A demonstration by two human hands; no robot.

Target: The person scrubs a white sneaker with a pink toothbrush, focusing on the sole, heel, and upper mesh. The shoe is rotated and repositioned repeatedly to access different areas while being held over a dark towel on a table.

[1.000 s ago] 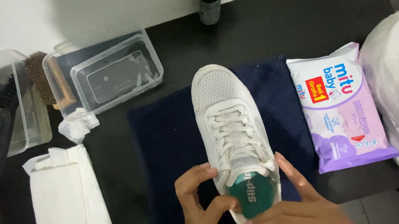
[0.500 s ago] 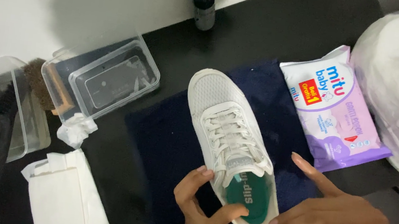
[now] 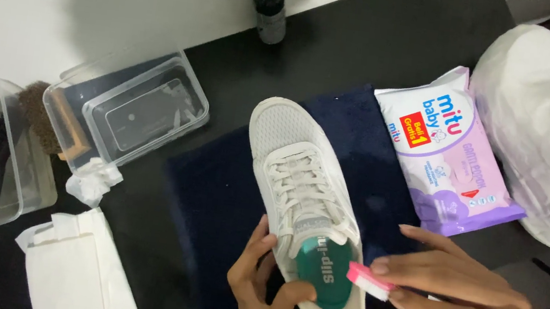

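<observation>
A white lace-up sneaker (image 3: 298, 193) with a green insole lies toe-away on a dark blue cloth (image 3: 213, 196). My left hand (image 3: 267, 292) grips the sneaker's heel end, thumb on the green insole. My right hand (image 3: 465, 300) holds a pink toothbrush (image 3: 371, 280); its white bristle head rests at the sneaker's heel opening on the right side, and the pink handle runs off to the lower right.
A purple-and-white wet wipes pack (image 3: 445, 156) lies right of the sneaker, with a white plastic bag (image 3: 547, 134) beyond it. Clear plastic containers (image 3: 132, 107) and a brown brush (image 3: 46, 117) sit left. A dark bottle (image 3: 270, 1) stands at the back. Folded white paper (image 3: 76, 270) lies lower left.
My right hand has brought the pink toothbrush up from the lower right, and its bristle head now sits at the sneaker's heel. My left hand still holds the heel.
</observation>
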